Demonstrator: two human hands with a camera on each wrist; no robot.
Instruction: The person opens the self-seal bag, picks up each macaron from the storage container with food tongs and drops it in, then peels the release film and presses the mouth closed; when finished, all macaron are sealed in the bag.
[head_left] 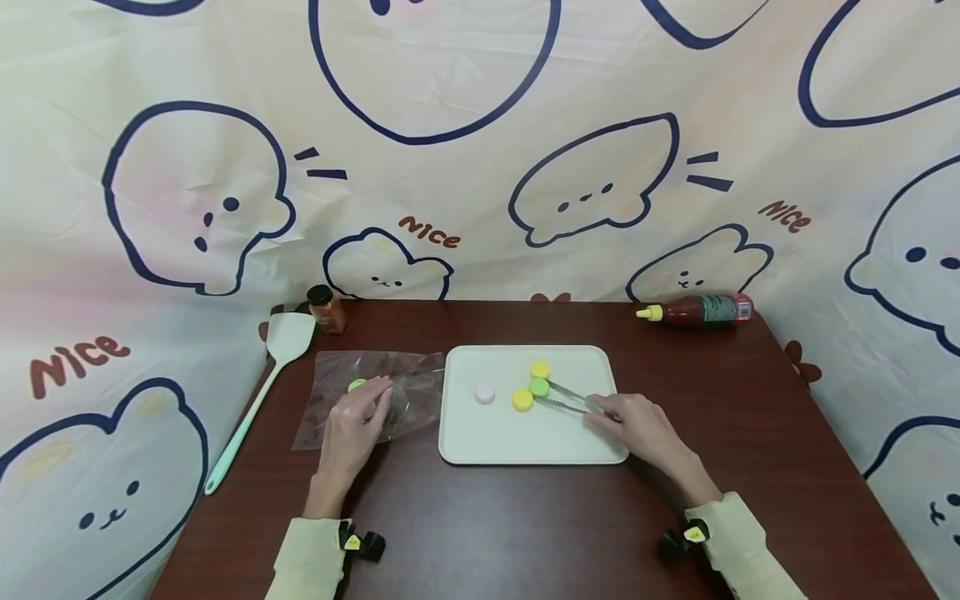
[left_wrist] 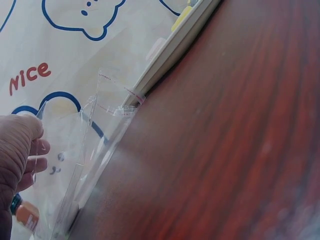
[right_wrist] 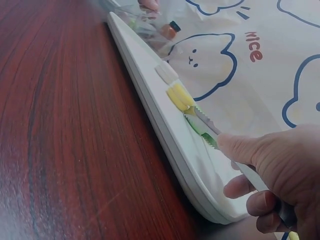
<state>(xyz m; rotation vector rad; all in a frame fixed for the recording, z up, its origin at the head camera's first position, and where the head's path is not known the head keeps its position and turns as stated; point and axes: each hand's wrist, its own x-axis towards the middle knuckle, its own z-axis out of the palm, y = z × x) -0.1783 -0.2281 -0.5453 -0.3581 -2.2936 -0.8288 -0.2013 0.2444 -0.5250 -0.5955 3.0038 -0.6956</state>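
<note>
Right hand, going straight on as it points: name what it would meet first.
Its silver metal tongs would likely lead the right hand into the round light-green disc first; depth is unclear.

Right hand (head_left: 637, 423) on the metal tongs (head_left: 572, 393), reaching in over the white tray (head_left: 525, 446), and the tips are right at the green disc (head_left: 539, 387)! One yellow disc (head_left: 540, 369) sits just beyond it, another yellow disc (head_left: 522, 400) just to its left, and a pale disc (head_left: 484, 392) waits farther left. Over on the other side, the left hand (head_left: 354, 419) is at the clear plastic bag (head_left: 416, 392), a green piece (head_left: 357, 384) showing beside the fingers. Behind: black-capped jar (head_left: 327, 312) left, red sauce bottle (head_left: 693, 311) lying right.
</note>
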